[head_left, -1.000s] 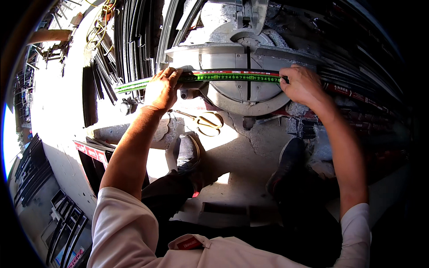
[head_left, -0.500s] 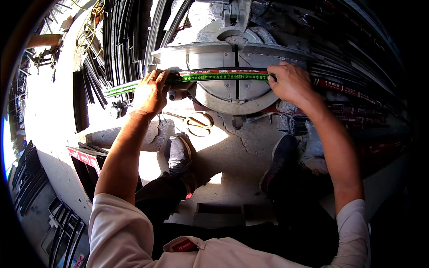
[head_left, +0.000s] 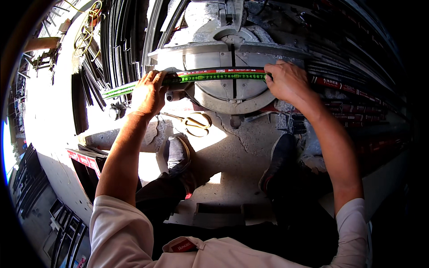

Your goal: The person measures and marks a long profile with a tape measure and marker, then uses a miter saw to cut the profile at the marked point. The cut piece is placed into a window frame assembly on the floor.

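A green tape measure blade is stretched flat along a long dark profile that has a red and white printed strip. Both lie across the round metal table of a mitre saw. Closed over the blade and the profile, my left hand is just left of the saw table. The blade carries on past it to the left. My right hand pinches the blade's right end against the profile, near the table's right side. Its fingertips are partly hidden.
Scissors lie on the concrete below the saw. Bundles of dark profiles stand at the back left, and more red-labelled lengths lie to the right. A yellow cord hangs at the far left. My shoes are below the saw.
The view has shifted slightly, so the saw sits a little further left in the picture. Both hands keep their hold on the blade and profile.
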The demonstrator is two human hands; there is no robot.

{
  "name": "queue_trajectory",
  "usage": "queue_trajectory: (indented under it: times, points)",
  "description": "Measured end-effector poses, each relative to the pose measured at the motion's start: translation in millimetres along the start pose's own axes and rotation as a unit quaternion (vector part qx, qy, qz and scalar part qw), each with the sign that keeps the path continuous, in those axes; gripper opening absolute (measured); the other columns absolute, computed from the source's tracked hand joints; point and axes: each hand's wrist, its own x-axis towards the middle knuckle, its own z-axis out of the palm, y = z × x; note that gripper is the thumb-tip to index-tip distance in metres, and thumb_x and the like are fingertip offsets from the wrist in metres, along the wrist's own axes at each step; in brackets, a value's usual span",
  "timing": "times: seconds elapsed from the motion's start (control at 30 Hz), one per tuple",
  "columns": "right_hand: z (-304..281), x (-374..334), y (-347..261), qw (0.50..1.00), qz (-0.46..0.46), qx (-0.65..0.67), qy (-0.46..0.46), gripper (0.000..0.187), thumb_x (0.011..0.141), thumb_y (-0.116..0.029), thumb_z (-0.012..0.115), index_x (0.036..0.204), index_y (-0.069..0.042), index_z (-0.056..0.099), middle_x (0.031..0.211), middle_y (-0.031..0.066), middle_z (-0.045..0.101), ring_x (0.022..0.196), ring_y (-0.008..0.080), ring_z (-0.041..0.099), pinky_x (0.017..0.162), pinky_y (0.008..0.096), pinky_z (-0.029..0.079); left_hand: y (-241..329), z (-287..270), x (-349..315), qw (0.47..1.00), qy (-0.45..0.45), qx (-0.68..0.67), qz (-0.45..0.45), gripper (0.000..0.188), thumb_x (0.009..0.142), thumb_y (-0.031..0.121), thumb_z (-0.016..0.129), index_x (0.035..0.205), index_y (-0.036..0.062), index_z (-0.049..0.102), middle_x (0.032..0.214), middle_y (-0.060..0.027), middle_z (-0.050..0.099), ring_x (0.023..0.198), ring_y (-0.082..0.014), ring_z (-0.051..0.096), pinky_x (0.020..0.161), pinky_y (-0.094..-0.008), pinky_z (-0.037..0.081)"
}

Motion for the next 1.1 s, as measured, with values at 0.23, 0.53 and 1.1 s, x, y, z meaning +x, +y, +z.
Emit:
queue_trajectory:
  times: [0.23, 0.53, 1.1]
  points:
    - [-0.5, 0.5, 0.4, 1.0, -0.005, 0.006, 0.002, 0.017, 0.095, -0.022, 0.066, 0.105, -0.009, 0.071, 0.103, 0.0169, 0.068, 0.103, 0.0401, 0.067, 0.087, 0.0517, 0.055, 22.9, 7.9, -1.0, 0.998, 0.043, -0.031, -0.019, 0.058, 0.087, 0.019, 0.076, 0.142, 0.0066, 0.06, 0.137, -0.0183, 0.06, 0.128, -0.0372, 0.057, 0.111, -0.0468, 0.043]
    - [0.0, 0.4, 1.7, 1.0, -0.001, 0.005, -0.006, 0.018, 0.095, -0.022, 0.066, 0.107, -0.009, 0.072, 0.104, 0.0186, 0.068, 0.103, 0.0408, 0.067, 0.087, 0.0521, 0.054, 125.8, 26.9, -5.7, 0.994, 0.059, -0.093, -0.018, 0.078, 0.087, 0.034, 0.075, 0.158, 0.0229, 0.046, 0.155, -0.0251, 0.04, 0.148, -0.0425, 0.036, 0.125, -0.059, 0.02]
    - [-1.5, 0.6, 0.5, 1.0, 0.007, 0.001, -0.016, 0.019, 0.095, -0.023, 0.067, 0.108, -0.011, 0.072, 0.107, 0.0174, 0.068, 0.105, 0.04, 0.067, 0.089, 0.0521, 0.054, 177.3, 40.1, -0.4, 0.992, 0.036, -0.073, -0.093, 0.083, 0.091, 0.05, 0.068, 0.164, 0.033, 0.033, 0.163, -0.0307, 0.025, 0.155, -0.0501, 0.019, 0.121, -0.0707, 0.01]
